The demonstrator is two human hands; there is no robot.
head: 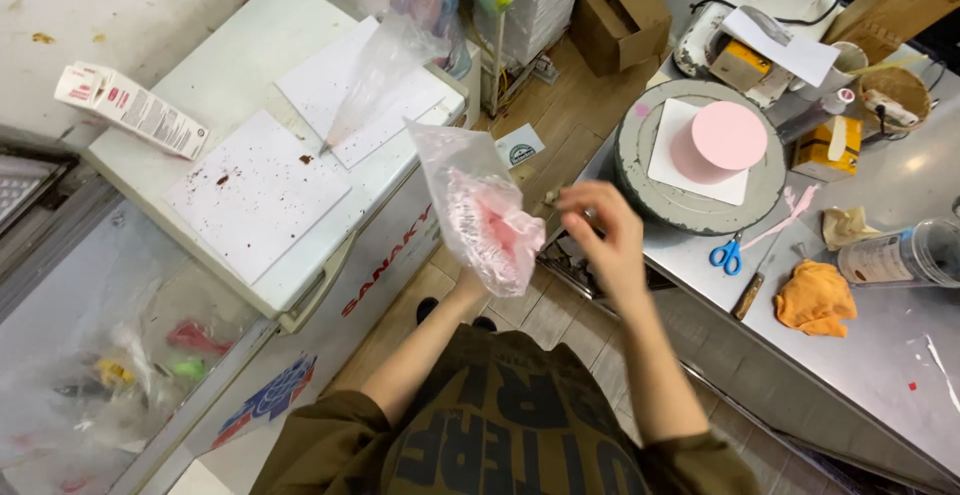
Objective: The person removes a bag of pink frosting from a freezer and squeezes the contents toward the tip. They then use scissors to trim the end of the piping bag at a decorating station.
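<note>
**Pink piping bag held at mid-frame**

The left hand (470, 280), mostly hidden, grips a clear piping bag (482, 210) smeared with pink cream at centre frame. The right hand (605, 240) hovers just beside it, fingers curled. Upper right, a pink cake (722, 140) sits on a grey turntable (640, 170); blue scissors (727, 255) lie below it.

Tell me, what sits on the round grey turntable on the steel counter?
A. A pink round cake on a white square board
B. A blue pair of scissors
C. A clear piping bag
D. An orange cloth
A: the pink round cake rests on a white square board on the grey turntable, while the blue scissors and orange cloth lie on the counter beside it.
</note>
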